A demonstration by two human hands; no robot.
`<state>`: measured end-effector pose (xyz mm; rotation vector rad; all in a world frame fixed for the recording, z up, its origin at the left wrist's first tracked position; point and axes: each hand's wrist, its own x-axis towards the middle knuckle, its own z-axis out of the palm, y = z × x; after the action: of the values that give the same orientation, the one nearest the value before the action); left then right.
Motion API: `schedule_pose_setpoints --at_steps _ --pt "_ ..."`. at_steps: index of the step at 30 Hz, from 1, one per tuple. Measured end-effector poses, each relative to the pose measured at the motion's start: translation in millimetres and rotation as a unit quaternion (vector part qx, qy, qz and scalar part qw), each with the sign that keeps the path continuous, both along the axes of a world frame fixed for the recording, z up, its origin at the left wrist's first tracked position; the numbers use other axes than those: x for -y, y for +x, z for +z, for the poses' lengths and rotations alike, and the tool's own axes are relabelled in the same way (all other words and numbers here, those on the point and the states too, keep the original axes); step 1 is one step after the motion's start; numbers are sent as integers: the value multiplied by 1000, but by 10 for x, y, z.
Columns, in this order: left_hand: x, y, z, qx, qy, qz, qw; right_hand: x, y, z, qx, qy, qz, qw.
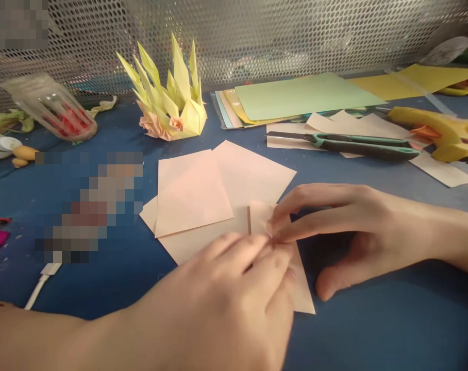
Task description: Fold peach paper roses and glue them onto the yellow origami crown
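Note:
A folded pale pink paper (302, 293) lies on the blue table under both my hands, with a narrow folded strip standing out at its upper left. My left hand (234, 288) is curled over the paper and holds it down; its thumb is mostly hidden. From the right, my right hand (346, 226) reaches in with its fingertips touching the folded part, close to the left fingers. Its thumb stays apart, off the paper. Just beyond the hands, several pink paper squares (191, 193) overlap one another.
At the back stands a yellow paper crown (180, 103) with pink paper roses. Behind the squares lie coloured sheets (307, 98), a dark green utility knife (365, 144) and a yellow glue gun (438, 129). A glass jar (60, 108) tilts at the left, near a white cable (44, 278).

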<state>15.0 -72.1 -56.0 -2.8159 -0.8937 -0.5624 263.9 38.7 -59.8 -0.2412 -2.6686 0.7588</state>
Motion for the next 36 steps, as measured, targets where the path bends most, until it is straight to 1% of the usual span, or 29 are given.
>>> schedule_pose_setpoints --at_steps 3,5,7,9,10,11,12,13,14,15,18,19,20,21,22,24,25,26,27,29,31,33,36 --pt "-51 -8 -42 -12 21 22 999 -8 20 -5 -10 34 -6 999" --pt "-65 -39 -30 -28 15 13 999 2 44 -1 -26 97 -5 995" --pt "-62 -76 1 -66 -5 5 998 42 60 28 -49 183 16 982" --pt "-47 -110 26 -109 -23 16 994 110 46 88 -63 232 20 970" --pt "-38 -125 30 -126 -23 25 991 149 26 125 -69 226 11 972" --pt "-29 -139 27 -129 -10 32 991 185 -1 162 -53 194 -32 979" --pt "-22 -151 18 -131 4 38 991 214 -31 196 -17 164 -50 985" --pt "-17 -162 5 -128 23 34 991 233 -59 221 -31 149 -11 988" --pt "-14 -171 -10 -130 32 31 990 240 -78 235 -10 149 -5 989" --pt "-14 -180 -26 -133 38 25 990 235 -86 236 7 193 2 981" --pt "-24 -203 -53 -135 34 5 990 172 -30 169 -46 317 82 944" --pt "-31 -210 -51 -133 30 2 991 149 4 131 -56 328 99 938" --pt "-40 -218 -41 -138 20 5 990 134 38 89 -53 323 108 939" --pt "-49 -227 -26 -139 10 3 990 132 67 47 -47 297 109 948" --pt "-59 -236 -6 -144 -7 5 990 146 87 5 -34 256 92 962" --pt "-78 -259 40 -151 -53 -3 987 226 101 -76 -21 154 14 988" --pt "-87 -271 61 -156 -82 -9 984 287 96 -114 -22 105 -44 993" --pt "-95 -284 77 -166 -117 -22 979 356 87 -150 -34 73 -104 991" --pt "-101 -297 88 -168 -143 -26 975 427 77 -183 -39 60 -142 987" --pt "-112 -322 93 -159 -178 -31 971 554 64 -234 -36 65 -167 983" --pt "-118 -340 87 -134 -184 -36 973 642 67 -259 -30 87 -169 981" --pt "-120 -343 84 -121 -183 -40 975 688 86 -261 -26 113 -171 978" --pt "-121 -314 99 -123 -178 -24 976 692 128 -235 -21 157 -178 971"
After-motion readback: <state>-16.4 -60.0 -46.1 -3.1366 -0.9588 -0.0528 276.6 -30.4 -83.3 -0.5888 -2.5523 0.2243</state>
